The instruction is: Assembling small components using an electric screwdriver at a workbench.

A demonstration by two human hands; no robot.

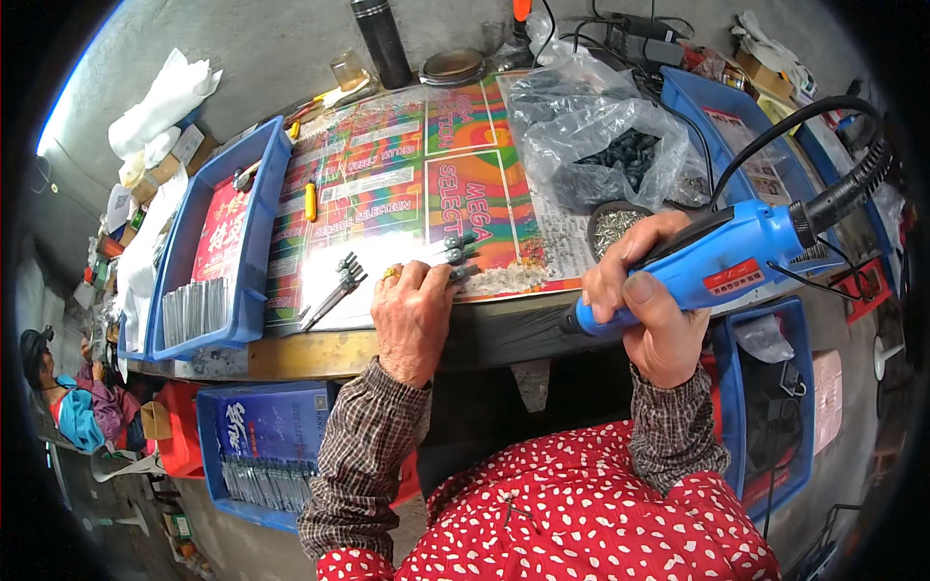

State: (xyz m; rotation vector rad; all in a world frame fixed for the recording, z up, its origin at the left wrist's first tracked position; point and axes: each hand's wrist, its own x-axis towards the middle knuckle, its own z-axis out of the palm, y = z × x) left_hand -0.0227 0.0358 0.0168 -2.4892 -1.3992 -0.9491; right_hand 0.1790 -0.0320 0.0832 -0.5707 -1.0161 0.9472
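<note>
My right hand [659,305] is wrapped round a blue electric screwdriver [712,261]. The tool lies tilted, its dark tip pointing down and left, and a black cable leaves its back end. My left hand [415,315] rests at the table's front edge, fingers curled down over a small dark green piece [459,275]. What else lies under those fingers is hidden. Just beyond them is another dark green piece [453,249] with a pale end. To the left lie several slim metal strips with dark green heads [347,276].
A bowl of small screws [612,229] stands before a clear bag of dark parts [630,155]. Blue crates [276,179] flank the table; another crate [266,513] sits below. A yellow-handled tool [311,201] lies on the printed sheet [387,184]. Another person [82,407] is far left.
</note>
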